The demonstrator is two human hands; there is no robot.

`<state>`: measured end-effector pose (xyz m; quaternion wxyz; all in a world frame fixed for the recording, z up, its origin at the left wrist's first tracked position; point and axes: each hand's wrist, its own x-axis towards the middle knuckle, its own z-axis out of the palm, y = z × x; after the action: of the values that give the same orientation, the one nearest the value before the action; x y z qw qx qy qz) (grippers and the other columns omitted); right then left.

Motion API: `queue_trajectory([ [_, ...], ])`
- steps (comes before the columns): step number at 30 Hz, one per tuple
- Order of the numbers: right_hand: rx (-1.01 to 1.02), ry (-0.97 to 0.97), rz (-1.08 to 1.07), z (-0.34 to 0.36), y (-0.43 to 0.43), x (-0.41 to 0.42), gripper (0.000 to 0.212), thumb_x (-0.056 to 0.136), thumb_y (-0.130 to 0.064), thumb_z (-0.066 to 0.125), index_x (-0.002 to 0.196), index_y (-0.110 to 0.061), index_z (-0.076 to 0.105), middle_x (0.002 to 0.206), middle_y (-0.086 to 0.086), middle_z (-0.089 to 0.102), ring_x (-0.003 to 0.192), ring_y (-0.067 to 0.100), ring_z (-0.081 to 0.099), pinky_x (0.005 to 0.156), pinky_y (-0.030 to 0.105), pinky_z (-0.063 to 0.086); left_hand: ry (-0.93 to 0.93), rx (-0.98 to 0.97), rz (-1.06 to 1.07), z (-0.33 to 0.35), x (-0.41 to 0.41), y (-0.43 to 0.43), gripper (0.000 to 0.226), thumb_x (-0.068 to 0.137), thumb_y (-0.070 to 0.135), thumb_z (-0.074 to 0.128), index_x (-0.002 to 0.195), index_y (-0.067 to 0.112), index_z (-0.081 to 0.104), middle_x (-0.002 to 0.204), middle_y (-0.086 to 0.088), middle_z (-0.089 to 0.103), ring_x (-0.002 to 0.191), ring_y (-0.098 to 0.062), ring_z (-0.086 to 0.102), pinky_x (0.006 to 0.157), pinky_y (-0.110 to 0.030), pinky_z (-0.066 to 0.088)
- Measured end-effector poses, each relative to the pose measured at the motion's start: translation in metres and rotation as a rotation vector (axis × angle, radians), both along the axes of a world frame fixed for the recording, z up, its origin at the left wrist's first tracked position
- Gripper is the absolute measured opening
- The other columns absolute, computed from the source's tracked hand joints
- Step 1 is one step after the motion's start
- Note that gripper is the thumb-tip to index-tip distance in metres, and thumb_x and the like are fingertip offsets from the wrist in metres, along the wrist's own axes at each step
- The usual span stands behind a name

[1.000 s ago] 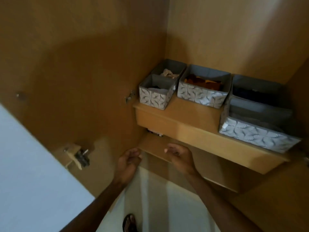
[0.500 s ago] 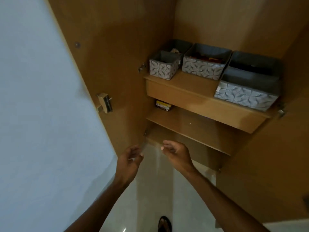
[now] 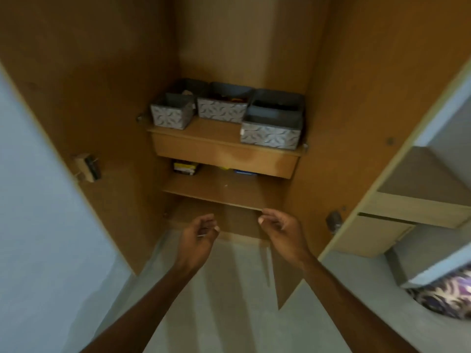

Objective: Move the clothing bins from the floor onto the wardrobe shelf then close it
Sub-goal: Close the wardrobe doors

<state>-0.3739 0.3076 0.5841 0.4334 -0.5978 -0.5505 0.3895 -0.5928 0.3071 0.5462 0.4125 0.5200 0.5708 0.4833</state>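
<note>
Plainly, the left hand and right hand are held loosely curled and empty above the floor. Beyond, the clothing bins are seen on the wardrobe shelf. Closing is judged due: the left door and right door must be swung shut.

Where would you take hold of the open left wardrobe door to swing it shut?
On its free long edge, near the latch block, coming with the left hand from the room side. The left door stands wide open, hinged by the shelf, and its brown inner face shows no handle, so likely the edge gives the best leverage.
</note>
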Motion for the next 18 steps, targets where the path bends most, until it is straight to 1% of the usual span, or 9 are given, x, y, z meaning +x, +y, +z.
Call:
queue_trajectory([
  [3, 0.094, -0.041, -0.108, 0.01, -0.016, 0.061, 0.026, 0.088, -0.026, 0.067, 0.114, -0.025, 0.066, 0.099, -0.014, 0.069, 0.093, -0.002, 0.064, 0.076, 0.009, 0.049, -0.01, 0.035, -0.083, 0.009, 0.063, 0.003, 0.028, 0.088, 0.01, 0.068, 0.113, 0.024, 0.063, 0.102, 0.007, 0.07, 0.094, -0.007, 0.065, 0.079, -0.022, 0.05],
  [5, 0.168, -0.05, -0.194, 0.014, -0.022, 0.098, 0.024, 0.089, -0.023, 0.066, 0.113, -0.025, 0.066, 0.097, -0.015, 0.069, 0.09, -0.004, 0.065, 0.073, 0.006, 0.049, -0.032, 0.048, -0.134, 0.015, 0.103, 0.006, 0.027, 0.089, 0.01, 0.067, 0.111, 0.025, 0.063, 0.103, 0.006, 0.07, 0.096, -0.01, 0.066, 0.078, -0.02, 0.05],
  [7, 0.242, -0.063, -0.275, 0.019, -0.026, 0.136, 0.022, 0.089, -0.019, 0.065, 0.11, -0.021, 0.068, 0.094, -0.013, 0.071, 0.086, -0.003, 0.066, 0.073, 0.01, 0.052, -0.039, 0.064, -0.171, 0.023, 0.146, 0.011, 0.026, 0.09, 0.011, 0.066, 0.113, 0.023, 0.063, 0.104, 0.003, 0.069, 0.098, -0.013, 0.065, 0.077, -0.017, 0.05],
  [10, 0.363, -0.099, -0.363, 0.032, -0.024, 0.189, 0.018, 0.09, -0.015, 0.064, 0.106, -0.015, 0.072, 0.096, -0.008, 0.072, 0.087, -0.003, 0.065, 0.077, 0.014, 0.054, -0.001, 0.09, -0.247, 0.04, 0.207, 0.017, 0.029, 0.092, 0.015, 0.064, 0.119, 0.024, 0.06, 0.109, 0.005, 0.067, 0.101, -0.009, 0.063, 0.077, -0.015, 0.05],
  [12, 0.431, -0.09, -0.4, 0.041, -0.014, 0.227, 0.016, 0.09, -0.013, 0.062, 0.103, -0.016, 0.073, 0.095, -0.006, 0.073, 0.086, 0.005, 0.067, 0.078, 0.028, 0.058, 0.029, 0.126, -0.307, 0.053, 0.25, 0.022, 0.031, 0.092, 0.018, 0.064, 0.122, 0.024, 0.059, 0.112, 0.006, 0.065, 0.103, -0.007, 0.061, 0.08, -0.017, 0.051],
  [14, 0.449, -0.064, -0.423, 0.047, 0.001, 0.257, 0.016, 0.09, -0.015, 0.062, 0.101, -0.019, 0.073, 0.092, -0.006, 0.073, 0.083, 0.012, 0.069, 0.074, 0.041, 0.06, 0.041, 0.153, -0.339, 0.066, 0.285, 0.029, 0.033, 0.093, 0.021, 0.063, 0.125, 0.021, 0.058, 0.116, 0.007, 0.064, 0.104, -0.006, 0.06, 0.077, -0.014, 0.051],
  [15, 0.442, -0.058, -0.419, 0.05, 0.01, 0.269, 0.016, 0.091, -0.017, 0.062, 0.102, -0.02, 0.072, 0.092, -0.007, 0.073, 0.084, 0.013, 0.069, 0.074, 0.044, 0.06, 0.04, 0.159, -0.344, 0.072, 0.3, 0.031, 0.034, 0.093, 0.022, 0.063, 0.126, 0.021, 0.058, 0.117, 0.008, 0.063, 0.103, -0.005, 0.06, 0.075, -0.012, 0.05],
  [18, 0.398, -0.056, -0.343, 0.059, 0.034, 0.284, 0.021, 0.093, -0.019, 0.059, 0.111, -0.02, 0.068, 0.103, -0.007, 0.07, 0.094, 0.01, 0.066, 0.082, 0.046, 0.058, 0.002, 0.18, -0.315, 0.083, 0.329, 0.034, 0.031, 0.093, 0.022, 0.062, 0.125, 0.023, 0.059, 0.115, 0.013, 0.065, 0.098, -0.001, 0.062, 0.072, -0.013, 0.052],
])
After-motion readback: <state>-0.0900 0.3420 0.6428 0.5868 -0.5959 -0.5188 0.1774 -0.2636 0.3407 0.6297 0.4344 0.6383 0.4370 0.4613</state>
